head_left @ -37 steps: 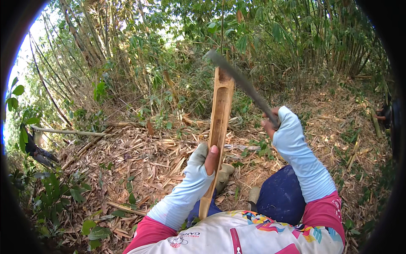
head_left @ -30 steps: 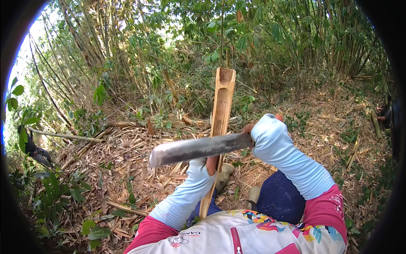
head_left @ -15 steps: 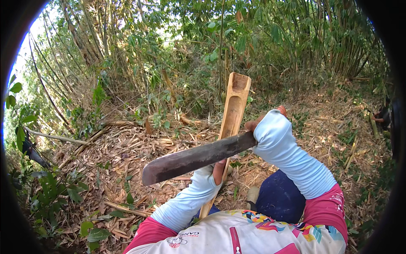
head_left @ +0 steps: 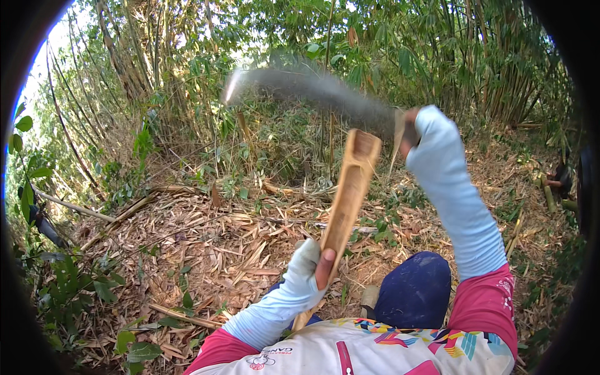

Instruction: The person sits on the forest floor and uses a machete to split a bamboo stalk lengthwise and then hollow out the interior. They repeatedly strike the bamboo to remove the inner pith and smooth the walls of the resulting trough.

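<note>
My left hand (head_left: 312, 267), in a pale blue sleeve cover and partly covered by it, grips a split bamboo piece (head_left: 349, 200) by its lower part. The bamboo stands tilted, its hollow inner side and a node wall showing; its lower end reaches down beside my shirt. My right hand (head_left: 414, 132) is raised higher, closed around the handle of a machete (head_left: 312, 89). Motion blurs the long dark blade, which points left above the bamboo's top end and apart from it.
Dry leaves and bamboo litter (head_left: 206, 240) cover the ground. Bamboo clumps (head_left: 494, 62) rise behind. A leafy plant (head_left: 75, 284) grows at the left, with a thin pole (head_left: 184, 317) near it. My dark blue knee (head_left: 414, 289) is bent below my right arm. A dark shape (head_left: 564, 181) at the far right is unclear.
My right hand has gone up with the machete, lifting the blade from in front of the bamboo to above it. The bamboo's top has shifted slightly right and down.
</note>
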`<state>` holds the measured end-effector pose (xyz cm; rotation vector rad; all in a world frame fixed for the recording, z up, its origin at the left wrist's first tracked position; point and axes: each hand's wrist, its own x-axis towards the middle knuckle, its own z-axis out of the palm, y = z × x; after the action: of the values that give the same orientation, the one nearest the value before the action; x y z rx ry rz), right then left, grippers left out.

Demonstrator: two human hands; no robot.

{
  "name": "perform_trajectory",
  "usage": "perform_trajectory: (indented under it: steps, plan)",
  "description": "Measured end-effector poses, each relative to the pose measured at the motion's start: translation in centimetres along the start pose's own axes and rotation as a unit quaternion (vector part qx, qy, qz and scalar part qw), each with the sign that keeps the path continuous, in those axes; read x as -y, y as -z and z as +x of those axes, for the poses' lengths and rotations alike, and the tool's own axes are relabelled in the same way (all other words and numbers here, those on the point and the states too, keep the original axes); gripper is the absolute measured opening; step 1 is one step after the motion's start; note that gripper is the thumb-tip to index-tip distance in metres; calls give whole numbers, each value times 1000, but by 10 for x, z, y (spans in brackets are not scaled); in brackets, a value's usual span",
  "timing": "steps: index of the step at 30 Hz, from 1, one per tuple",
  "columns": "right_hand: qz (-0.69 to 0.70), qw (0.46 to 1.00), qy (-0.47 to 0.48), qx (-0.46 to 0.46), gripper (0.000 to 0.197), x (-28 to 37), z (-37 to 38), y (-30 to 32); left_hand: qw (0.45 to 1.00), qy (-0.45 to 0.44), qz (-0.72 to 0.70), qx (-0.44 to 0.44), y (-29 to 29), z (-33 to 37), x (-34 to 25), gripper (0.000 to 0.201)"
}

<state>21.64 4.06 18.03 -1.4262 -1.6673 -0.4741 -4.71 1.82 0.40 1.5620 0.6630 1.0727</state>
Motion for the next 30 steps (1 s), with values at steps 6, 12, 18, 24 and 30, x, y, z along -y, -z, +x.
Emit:
perform_trajectory:
  steps: [6,12,18,24,30]
  plan:
    - [67,975,-210,-12,13,-85,30,24,999,-24,10,44,-9,9,18,36]
    - [166,956,-233,72,10,-10,-39,11,997,7,75,6,0,12,13,28]
    - [-55,965,-92,239,28,4,-74,1,998,-2,-40,-39,-19,21,-11,24]
    - [-118,949,51,289,18,26,-82,-9,973,32,-225,-46,-4,27,56,29]
    - [-100,953,86,273,12,25,-83,-10,989,57,-139,12,2,29,56,36]
